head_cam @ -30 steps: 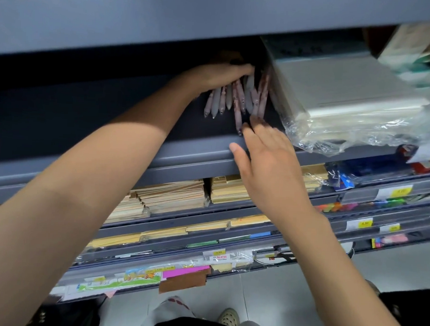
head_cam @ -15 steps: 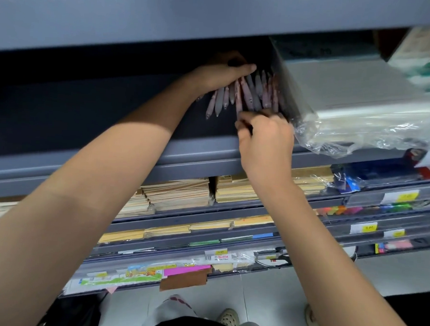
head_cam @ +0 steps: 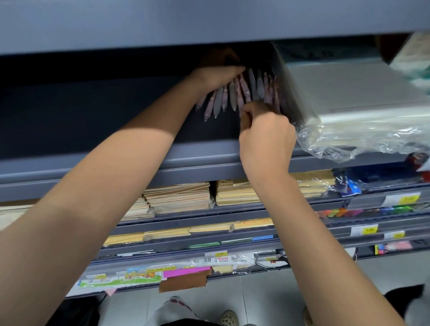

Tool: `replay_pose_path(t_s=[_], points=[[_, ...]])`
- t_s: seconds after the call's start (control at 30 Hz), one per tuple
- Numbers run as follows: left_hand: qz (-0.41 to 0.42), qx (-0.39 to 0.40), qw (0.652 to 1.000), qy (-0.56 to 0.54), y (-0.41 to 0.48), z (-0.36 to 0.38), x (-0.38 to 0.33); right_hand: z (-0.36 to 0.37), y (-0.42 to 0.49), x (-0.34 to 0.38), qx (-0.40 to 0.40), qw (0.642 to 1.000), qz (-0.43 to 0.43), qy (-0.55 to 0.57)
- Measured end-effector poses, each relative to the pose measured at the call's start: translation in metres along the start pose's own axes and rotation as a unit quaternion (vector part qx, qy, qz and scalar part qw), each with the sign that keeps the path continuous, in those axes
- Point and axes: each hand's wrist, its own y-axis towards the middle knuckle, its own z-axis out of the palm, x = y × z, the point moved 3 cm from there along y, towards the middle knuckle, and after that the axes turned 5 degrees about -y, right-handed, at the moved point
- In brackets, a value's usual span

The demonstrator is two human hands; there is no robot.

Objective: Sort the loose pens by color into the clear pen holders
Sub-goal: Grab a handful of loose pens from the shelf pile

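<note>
Left hand (head_cam: 217, 75): it reaches deep into the dark shelf (head_cam: 106, 117), fingers stretched flat across the upper ends of the pens. The thumb is hidden. It stays where it was a second ago, pinning the bunch down.
Pens (head_cam: 218, 102): pink and grey ones are fanned out under the left palm, tips pointing toward the person. They lie loose on the shelf floor, between the two hands.
Right hand (head_cam: 266, 138): it is just below the fan, with the fingers curled in. Thumb and forefinger seem to pinch the low end of a pink pen (head_cam: 245, 89), though the knuckles cover the exact hold.
Wrapped paper stack (head_cam: 361, 103): it sits right of the right hand, and its clear film is nearly touching the outermost pens.
Change: a second ago the right hand lay flat, with its fingertips only brushing the pen tips. It has since closed into a pinch and drawn slightly toward the shelf lip (head_cam: 201, 162).
Meaning: I take it that one pink pen is being singled out, so the colour sorting has only begun.
Holders: no clear pen holder shows anywhere, so the pen's destination cannot be told.
</note>
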Motion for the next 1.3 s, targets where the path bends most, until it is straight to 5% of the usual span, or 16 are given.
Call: replay_pose_path(t_s=[0.27, 0.47, 0.77, 1.3], points=[[0.0, -0.015, 0.999, 0.032, 0.001, 0.005, 0.0, 0.0, 0.0, -0.004, 0.009, 0.998, 0.031, 0.049], [-0.016, 0.121, 0.992, 0.025, 0.002, 0.025, -0.012, -0.012, -0.028, -0.003, -0.045, 0.994, 0.048, 0.091], [-0.014, 0.175, 0.983, 0.05, 0.0, 0.03, -0.028, -0.01, -0.049, -0.015, 0.04, 0.997, 0.031, -0.054], [-0.032, 0.203, 0.976, 0.079, -0.018, 0.021, -0.033, -0.008, -0.046, -0.021, 0.04, 0.997, 0.034, 0.06]])
